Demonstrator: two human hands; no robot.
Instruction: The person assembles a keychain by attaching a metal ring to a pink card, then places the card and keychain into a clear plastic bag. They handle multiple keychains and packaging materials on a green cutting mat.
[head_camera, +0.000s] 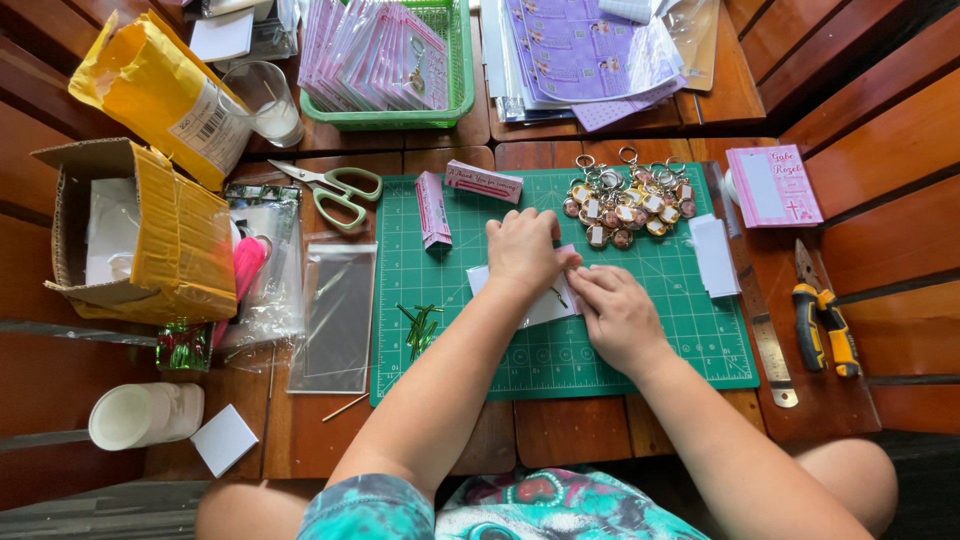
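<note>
At the centre of the frame, both hands press on a small clear packet with a white card (540, 305) lying on the green cutting mat (690, 330), the left hand (522, 250) gripping its upper edge and the right hand (618, 315) pinching its right side, below the pile of keychains (628, 205).

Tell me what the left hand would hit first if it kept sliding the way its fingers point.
Probably the pile of keychains at the far end of the green cutting mat: the left hand points up and slightly right, toward them.

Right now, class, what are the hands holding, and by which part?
Both hands, left hand and right hand, press a small white packet on the green cutting mat, at its upper right end.
</note>
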